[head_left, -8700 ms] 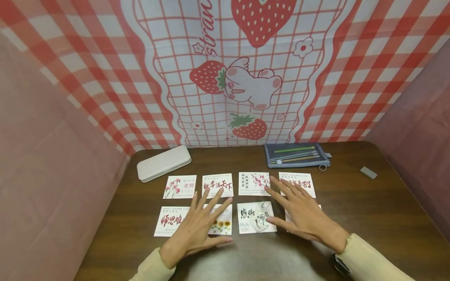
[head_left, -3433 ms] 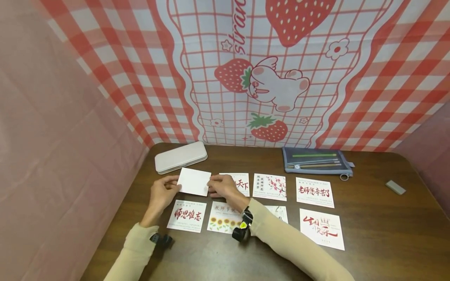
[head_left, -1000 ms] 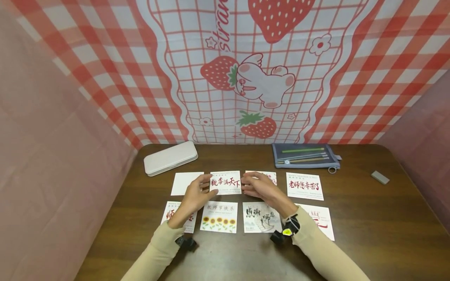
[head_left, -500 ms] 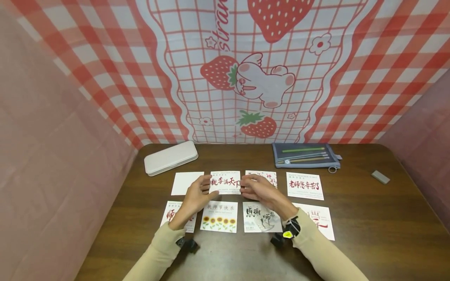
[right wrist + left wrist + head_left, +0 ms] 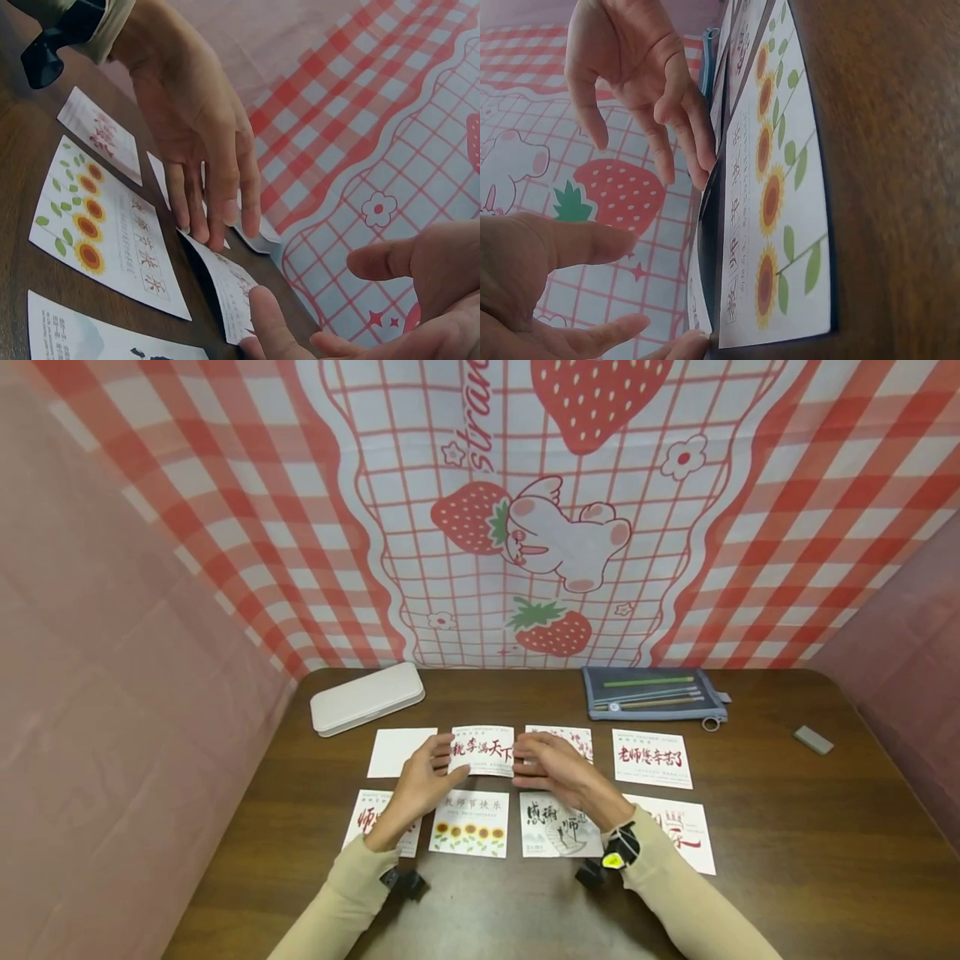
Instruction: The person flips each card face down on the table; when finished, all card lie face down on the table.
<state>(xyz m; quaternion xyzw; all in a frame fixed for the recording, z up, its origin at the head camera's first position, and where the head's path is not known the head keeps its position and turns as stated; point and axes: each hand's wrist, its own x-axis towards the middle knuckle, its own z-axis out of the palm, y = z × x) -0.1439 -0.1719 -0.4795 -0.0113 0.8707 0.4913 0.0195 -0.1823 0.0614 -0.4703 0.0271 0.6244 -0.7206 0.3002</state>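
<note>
Red-lettered card [image 5: 482, 750] mid-frame: left hand [image 5: 420, 781] and right hand [image 5: 551, 768] pinch its edges; I'd lift evenly, clear of the sunflower card [image 5: 470, 823].

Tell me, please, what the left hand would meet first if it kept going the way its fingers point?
Probably the right hand: the left hand points across the lifted red-lettered card that both hold by its edges, though depth is uncertain.

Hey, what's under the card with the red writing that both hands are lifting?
Under the lifted card only dark table shows; its far part is hidden. The left hand and right hand hold its edges, the sunflower card beside it.
</note>
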